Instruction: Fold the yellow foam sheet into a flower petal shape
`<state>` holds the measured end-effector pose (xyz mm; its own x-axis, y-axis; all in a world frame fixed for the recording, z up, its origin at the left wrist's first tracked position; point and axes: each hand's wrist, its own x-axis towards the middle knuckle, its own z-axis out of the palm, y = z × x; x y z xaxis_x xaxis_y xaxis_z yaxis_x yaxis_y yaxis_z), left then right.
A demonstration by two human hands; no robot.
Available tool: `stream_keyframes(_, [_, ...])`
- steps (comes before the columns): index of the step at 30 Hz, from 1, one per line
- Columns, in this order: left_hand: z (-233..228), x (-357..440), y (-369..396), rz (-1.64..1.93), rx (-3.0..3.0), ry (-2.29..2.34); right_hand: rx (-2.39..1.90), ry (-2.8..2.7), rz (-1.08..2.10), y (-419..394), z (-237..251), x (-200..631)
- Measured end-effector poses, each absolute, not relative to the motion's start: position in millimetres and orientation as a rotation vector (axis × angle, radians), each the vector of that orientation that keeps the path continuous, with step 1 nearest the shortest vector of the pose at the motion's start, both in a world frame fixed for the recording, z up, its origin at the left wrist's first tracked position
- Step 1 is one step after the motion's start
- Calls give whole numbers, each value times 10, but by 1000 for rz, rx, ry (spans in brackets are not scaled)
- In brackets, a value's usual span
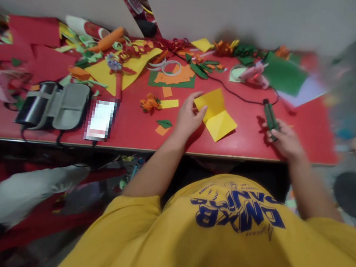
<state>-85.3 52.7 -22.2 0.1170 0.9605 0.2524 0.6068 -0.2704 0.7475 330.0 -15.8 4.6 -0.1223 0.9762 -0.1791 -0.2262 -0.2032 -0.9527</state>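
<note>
A creased piece of yellow paper point(217, 118), opened out at a fold, is over the red table in front of me. My left hand point(189, 116) pinches its left edge, thumb on the near side and fingers partly hidden behind it. To the right, my right hand point(282, 138) is wrapped round a dark green stapler point(270, 119), which points away from me. The stapler is apart from the paper. Left of my left hand lie a yellow paper strip point(169, 103), an orange paper flower point(150, 103) and a green paper leaf point(164, 124).
A pink glue gun point(255, 75) with a black cord lies at the back right, by green sheets point(285, 73). Orange paper pieces point(174, 76) and a white ring point(171, 68) lie mid-table. An open grey case point(72, 107) and a phone point(101, 118) are at left.
</note>
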Motion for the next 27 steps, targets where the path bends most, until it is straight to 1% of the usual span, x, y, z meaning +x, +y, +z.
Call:
stream_keyframes(3, [-164,-791,422,1120,2108,1790,-1100,-1040,1504,-135,5,3322])
stream_keyframes(7, [8,-653,241,877,2255,1890,-1086,-1097,1480,-133,-7,3333])
stream_keyframes(11, [148,-523,201,626,2361,1854,-1113,-1094,1422,-160,-19,3299])
stream_keyframes(16, [149,-506,350,552,2235,2012,-1125,-1089,1386,-174,-65,3269])
stream_keyframes(20, [83,-609,616,480,2173,2116,-1121,-1131,1376,-175,-75,3266])
stream_keyframes(24, [57,-718,898,393,2188,2077,-1122,-1125,1376,-181,-77,3270])
stream_keyframes(27, [12,-763,910,331,2297,1782,-1105,-1118,1368,-198,-97,3268])
